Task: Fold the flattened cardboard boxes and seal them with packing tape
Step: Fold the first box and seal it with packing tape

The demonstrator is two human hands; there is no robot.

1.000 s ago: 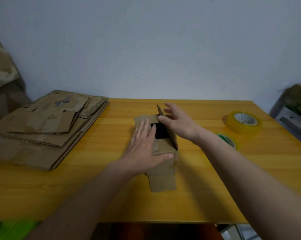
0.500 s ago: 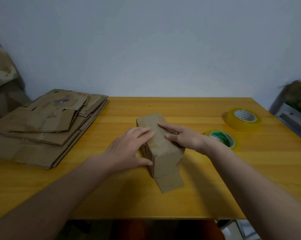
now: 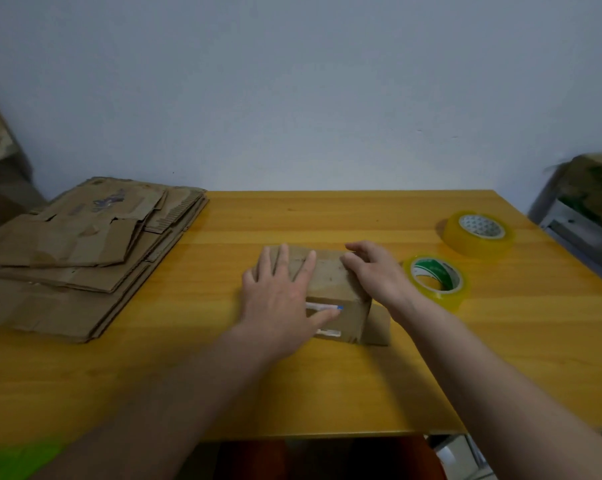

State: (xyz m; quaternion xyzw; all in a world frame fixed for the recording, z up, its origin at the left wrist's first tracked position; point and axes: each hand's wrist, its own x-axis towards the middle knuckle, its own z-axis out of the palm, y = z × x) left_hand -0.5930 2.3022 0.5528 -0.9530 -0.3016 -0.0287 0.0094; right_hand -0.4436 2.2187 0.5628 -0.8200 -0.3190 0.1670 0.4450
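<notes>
A small cardboard box (image 3: 330, 285) lies on its side at the centre of the frame on the yellow wooden table (image 3: 327, 386), one flap (image 3: 377, 325) sticking out flat at its lower right. The left hand (image 3: 282, 299) lies flat on top of it, fingers spread wide and thumb down the near face — pressing, not gripping. The right hand (image 3: 375, 271) rests on the box's right top edge, fingers loosely curled over it. Just right of that hand lies a green-cored tape roll (image 3: 436, 284); a yellow tape roll (image 3: 479, 233) sits further toward the upper right. A stack of flattened boxes (image 3: 81, 258) fills the left — well apart.
</notes>
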